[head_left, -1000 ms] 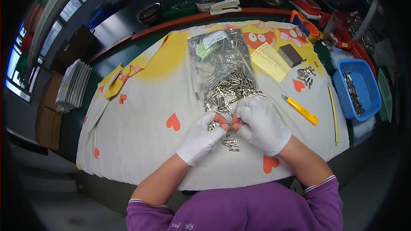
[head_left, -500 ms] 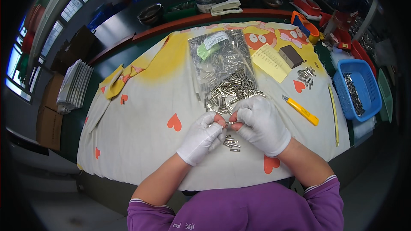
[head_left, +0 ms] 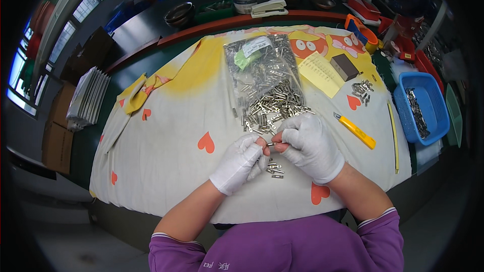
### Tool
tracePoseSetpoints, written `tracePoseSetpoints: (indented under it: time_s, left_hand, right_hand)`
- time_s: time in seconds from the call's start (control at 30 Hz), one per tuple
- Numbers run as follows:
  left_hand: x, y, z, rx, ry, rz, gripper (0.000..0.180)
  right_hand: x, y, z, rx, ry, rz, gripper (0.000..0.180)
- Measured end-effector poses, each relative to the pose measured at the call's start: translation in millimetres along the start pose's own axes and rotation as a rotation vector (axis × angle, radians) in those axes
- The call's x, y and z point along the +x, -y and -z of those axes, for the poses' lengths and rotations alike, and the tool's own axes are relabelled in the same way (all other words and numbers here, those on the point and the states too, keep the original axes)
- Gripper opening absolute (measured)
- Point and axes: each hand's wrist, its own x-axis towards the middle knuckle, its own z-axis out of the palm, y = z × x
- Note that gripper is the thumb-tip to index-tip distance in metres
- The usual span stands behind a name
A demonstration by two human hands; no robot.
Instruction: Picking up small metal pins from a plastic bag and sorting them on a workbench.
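Note:
Between my two hands is a small metal part (head_left: 270, 144), silvery and narrow, pinched at both ends. My left hand (head_left: 241, 163), in a white glove with bare fingertips, closes on its left end. On its right end are the thumb and finger of my right hand (head_left: 311, 146), gloved the same way. Just below my fingers lie several loose metal parts (head_left: 276, 170) on the cloth. Beyond my hands a large heap of like metal parts (head_left: 275, 105) spills from a clear plastic bag (head_left: 262, 65). The held part's exact shape is too small to make out.
A yellow box cutter (head_left: 357, 132) lies right of my right hand. Farther off are a yellow paper slip (head_left: 321, 74), a dark block (head_left: 344, 67) and a small pile of metal parts (head_left: 362, 88). A blue basket (head_left: 438, 106) stands at the right edge, near a yellow strip (head_left: 393, 138).
Both hands stay nearly in place, still pinching the small metal part; only slight finger movement shows. The whole view has shifted very slightly.

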Motion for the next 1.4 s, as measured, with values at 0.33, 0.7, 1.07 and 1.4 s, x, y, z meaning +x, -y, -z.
tracePoseSetpoints:
  time_s: [0.33,0.7,1.07,1.4]
  left_hand:
    - [-1,-7,-4,-0.124,0.083,0.095,0.022]
    - [7,3,13,-0.543,0.067,-0.022,0.017]
    - [5,2,3,-0.104,-0.086,-0.019,0.017]
    - [-1,-8,-4,0.171,-0.087,0.02,0.011]
  right_hand:
    - [1,3,0,-0.017,0.063,0.065,0.009]
    - [-5,-1,-12,-0.108,0.262,0.07,0.009]
    - [-1,4,-6,-0.128,0.236,-0.121,0.012]
    - [-2,8,-1,-0.014,0.017,-0.166,0.007]
